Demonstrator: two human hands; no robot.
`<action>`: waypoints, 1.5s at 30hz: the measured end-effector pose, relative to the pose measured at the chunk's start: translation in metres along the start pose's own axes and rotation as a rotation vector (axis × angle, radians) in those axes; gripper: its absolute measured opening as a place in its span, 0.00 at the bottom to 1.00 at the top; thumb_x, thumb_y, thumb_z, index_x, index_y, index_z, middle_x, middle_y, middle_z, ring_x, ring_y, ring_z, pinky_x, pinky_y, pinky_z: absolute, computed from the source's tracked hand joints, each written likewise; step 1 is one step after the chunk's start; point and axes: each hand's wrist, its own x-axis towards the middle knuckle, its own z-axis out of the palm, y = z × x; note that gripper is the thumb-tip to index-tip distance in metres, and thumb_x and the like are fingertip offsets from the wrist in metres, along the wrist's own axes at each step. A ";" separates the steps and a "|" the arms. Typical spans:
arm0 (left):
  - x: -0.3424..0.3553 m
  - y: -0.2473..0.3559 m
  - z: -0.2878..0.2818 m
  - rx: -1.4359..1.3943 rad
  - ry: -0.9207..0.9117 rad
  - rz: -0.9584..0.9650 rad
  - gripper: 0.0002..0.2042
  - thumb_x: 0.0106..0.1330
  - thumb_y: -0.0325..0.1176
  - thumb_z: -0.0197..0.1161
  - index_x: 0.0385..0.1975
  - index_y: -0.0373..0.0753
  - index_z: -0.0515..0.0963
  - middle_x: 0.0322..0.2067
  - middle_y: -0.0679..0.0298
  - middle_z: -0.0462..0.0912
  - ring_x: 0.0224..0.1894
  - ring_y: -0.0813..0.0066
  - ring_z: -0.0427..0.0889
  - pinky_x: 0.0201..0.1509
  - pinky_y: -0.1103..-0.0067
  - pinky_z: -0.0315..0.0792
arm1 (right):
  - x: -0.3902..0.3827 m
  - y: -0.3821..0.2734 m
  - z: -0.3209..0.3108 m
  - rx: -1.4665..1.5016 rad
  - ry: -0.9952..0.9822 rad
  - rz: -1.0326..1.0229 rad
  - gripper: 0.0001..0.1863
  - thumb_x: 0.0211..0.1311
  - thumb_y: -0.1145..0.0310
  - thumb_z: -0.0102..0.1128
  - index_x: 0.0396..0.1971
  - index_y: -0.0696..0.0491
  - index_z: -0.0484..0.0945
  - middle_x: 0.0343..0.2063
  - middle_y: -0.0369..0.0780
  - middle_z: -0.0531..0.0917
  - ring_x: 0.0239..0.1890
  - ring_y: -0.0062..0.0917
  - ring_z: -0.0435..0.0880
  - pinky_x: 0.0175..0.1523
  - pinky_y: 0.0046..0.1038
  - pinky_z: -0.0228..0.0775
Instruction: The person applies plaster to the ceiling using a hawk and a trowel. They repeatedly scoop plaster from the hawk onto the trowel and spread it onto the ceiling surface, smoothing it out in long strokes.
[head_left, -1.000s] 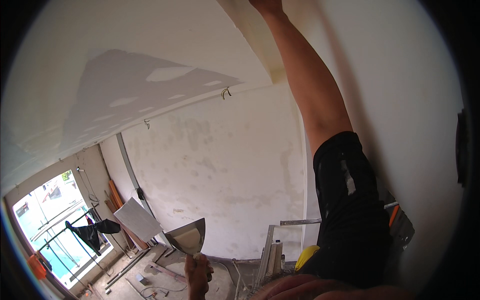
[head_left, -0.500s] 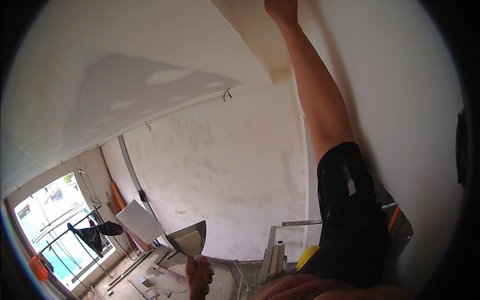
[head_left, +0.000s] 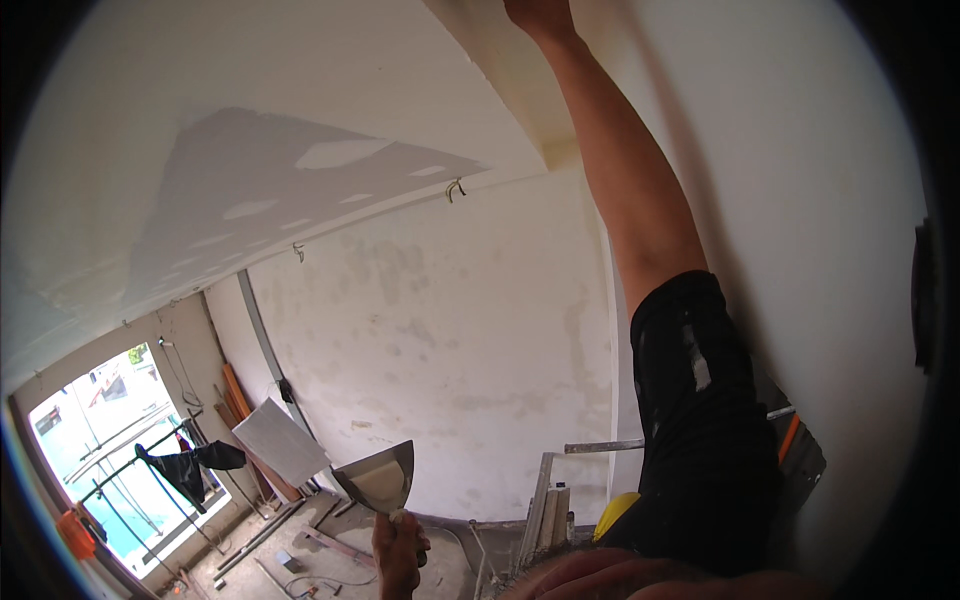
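Observation:
My left hand (head_left: 397, 552), low in the head view, is closed around the handle of a wide putty knife (head_left: 404, 470). Its blade points up, and pale filler (head_left: 378, 484) coats the middle of it. My right arm, in a black sleeve with a whitish smear, stretches up along the white wall (head_left: 790, 170). At the top edge my right hand (head_left: 543, 18) is beside the recessed strip of ceiling (head_left: 520, 90). Its fingers are cut off by the frame, so anything it holds is hidden.
A ceiling with a grey patch (head_left: 240, 160) spreads left, and wires (head_left: 455, 189) hang from its edge. Metal bars (head_left: 604, 446) and something yellow (head_left: 617, 512) are by my body. Far left are a window (head_left: 110, 450), dark cloth (head_left: 185, 475), a pale board (head_left: 280, 443) and floor debris.
My right hand and forearm have shifted slightly left at the top of the view. The left hand keeps its hold on the putty knife, almost unmoved.

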 end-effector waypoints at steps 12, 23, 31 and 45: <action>0.001 -0.006 -0.001 0.007 0.009 0.049 0.12 0.75 0.29 0.58 0.55 0.40 0.68 0.28 0.68 0.74 0.24 0.80 0.74 0.25 0.80 0.76 | 0.007 0.001 0.005 0.025 0.041 -0.048 0.19 0.66 0.73 0.62 0.53 0.63 0.70 0.45 0.58 0.82 0.50 0.54 0.82 0.52 0.44 0.74; 0.001 -0.006 -0.001 0.002 0.011 0.029 0.17 0.74 0.28 0.59 0.60 0.41 0.67 0.29 0.68 0.74 0.24 0.79 0.75 0.25 0.78 0.78 | 0.002 -0.010 0.009 -0.014 0.208 0.007 0.15 0.65 0.75 0.62 0.48 0.62 0.71 0.41 0.56 0.83 0.47 0.50 0.84 0.49 0.42 0.75; 0.008 -0.014 -0.013 -0.007 -0.012 0.030 0.15 0.75 0.27 0.58 0.58 0.41 0.67 0.29 0.67 0.75 0.25 0.78 0.77 0.25 0.78 0.78 | -0.007 -0.012 -0.015 0.125 0.302 0.050 0.15 0.66 0.74 0.62 0.49 0.61 0.70 0.42 0.55 0.83 0.47 0.49 0.84 0.49 0.40 0.74; 0.009 -0.024 -0.018 -0.002 0.020 0.036 0.16 0.74 0.28 0.60 0.58 0.41 0.67 0.29 0.67 0.75 0.24 0.78 0.76 0.25 0.78 0.78 | 0.006 -0.018 0.000 0.023 0.085 -0.011 0.15 0.66 0.72 0.62 0.47 0.60 0.69 0.41 0.56 0.81 0.49 0.52 0.82 0.49 0.43 0.73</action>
